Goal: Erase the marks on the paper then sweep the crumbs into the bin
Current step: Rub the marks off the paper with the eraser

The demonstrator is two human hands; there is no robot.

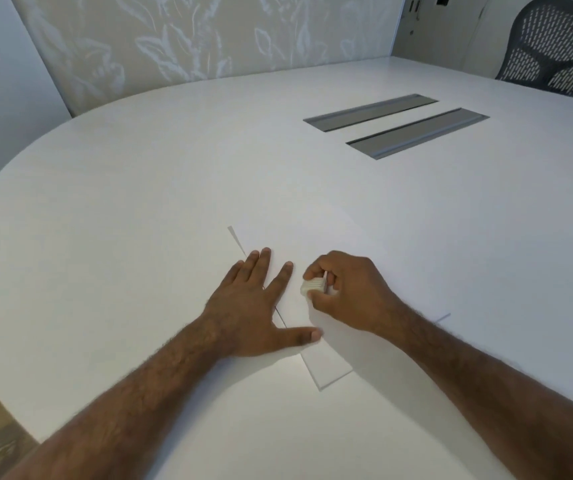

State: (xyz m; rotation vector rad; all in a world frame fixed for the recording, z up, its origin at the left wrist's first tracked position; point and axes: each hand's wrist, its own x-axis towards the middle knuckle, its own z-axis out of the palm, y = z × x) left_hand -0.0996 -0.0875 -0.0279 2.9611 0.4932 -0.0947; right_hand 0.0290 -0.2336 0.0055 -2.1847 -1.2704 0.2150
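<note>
White paper point(316, 244) lies flat on the table point(139, 202), thin and likely to slide — so the left hand point(253, 306) presses down open, fingers spread over its near edge. Right hand point(343, 289) pinches a pale eraser point(312, 286) against the sheet. Marks too faint to see; no writing readable, no bin in view.

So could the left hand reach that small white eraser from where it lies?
Probably yes: the left hand lies flat on the white paper sheet beside the small white eraser, nothing between them, though the right hand grips it.
</note>
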